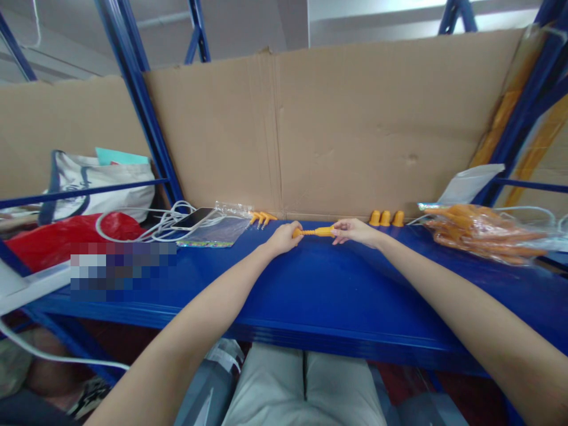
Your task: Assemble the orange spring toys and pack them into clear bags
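Above the blue shelf top, an orange-yellow plastic piece [325,231] with a ribbed, screw-like left part and a smoother right part lies level between my two hands. My left hand [284,238] is closed around its left end. The fingertips of my right hand [352,231] pinch the right end. Whether it is one part or two joined ones, I cannot tell. Behind my left hand lie several small orange handles with metal spirals [263,219], like corkscrews. A row of orange cup-shaped caps [386,218] stands upright beyond my right hand.
On the right lies a clear bag of orange parts [483,234]. A phone [193,219], white cables [166,223] and a flat clear plastic bag [217,232] are on the left. Cardboard [328,130] walls off the back; a blue post [137,100] rises at left.
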The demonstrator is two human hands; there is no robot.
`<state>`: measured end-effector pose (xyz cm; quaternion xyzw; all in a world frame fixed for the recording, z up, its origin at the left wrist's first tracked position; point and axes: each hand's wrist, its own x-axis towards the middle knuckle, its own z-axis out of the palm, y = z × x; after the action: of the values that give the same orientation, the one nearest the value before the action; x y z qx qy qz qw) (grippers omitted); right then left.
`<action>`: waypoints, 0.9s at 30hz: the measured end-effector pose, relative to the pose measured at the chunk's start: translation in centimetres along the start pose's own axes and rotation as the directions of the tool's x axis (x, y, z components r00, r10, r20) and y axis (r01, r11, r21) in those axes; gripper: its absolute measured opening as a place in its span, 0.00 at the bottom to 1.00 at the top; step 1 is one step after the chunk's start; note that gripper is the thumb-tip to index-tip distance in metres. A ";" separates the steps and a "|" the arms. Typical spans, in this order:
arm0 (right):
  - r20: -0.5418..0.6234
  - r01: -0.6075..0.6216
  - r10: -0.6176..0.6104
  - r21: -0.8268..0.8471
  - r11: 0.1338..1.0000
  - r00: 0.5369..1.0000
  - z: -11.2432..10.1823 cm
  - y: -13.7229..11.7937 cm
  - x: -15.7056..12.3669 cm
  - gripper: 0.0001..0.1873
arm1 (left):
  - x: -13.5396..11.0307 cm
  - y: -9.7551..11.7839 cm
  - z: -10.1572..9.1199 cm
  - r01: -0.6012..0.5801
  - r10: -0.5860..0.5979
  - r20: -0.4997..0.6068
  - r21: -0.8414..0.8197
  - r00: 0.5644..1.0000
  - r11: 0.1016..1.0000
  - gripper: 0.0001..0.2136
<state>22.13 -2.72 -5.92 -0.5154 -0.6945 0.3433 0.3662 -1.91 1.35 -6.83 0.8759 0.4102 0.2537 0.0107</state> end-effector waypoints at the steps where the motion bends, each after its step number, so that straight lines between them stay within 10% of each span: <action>1: 0.010 -0.015 0.015 0.023 1.000 1.000 0.0 -0.1 -0.1 0.08 | 0.0 0.1 0.0 0.005 -0.005 -0.003 -0.008 1.000 1.000 0.08; 19: -0.037 -0.035 0.037 0.057 0.998 0.999 0.8 -0.2 0.0 0.07 | -0.3 1.8 -0.5 0.317 -0.263 0.184 -0.408 0.947 0.856 0.12; 27: -0.009 -0.214 0.217 0.126 0.969 0.976 1.0 -0.4 -0.2 0.26 | -0.3 2.3 -0.4 0.287 -0.236 0.167 -0.439 0.957 0.851 0.11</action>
<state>21.11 -3.12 -6.15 -0.5677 -0.6075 0.4177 0.3663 -0.67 -0.48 -6.09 0.7967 0.4528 0.2923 0.2736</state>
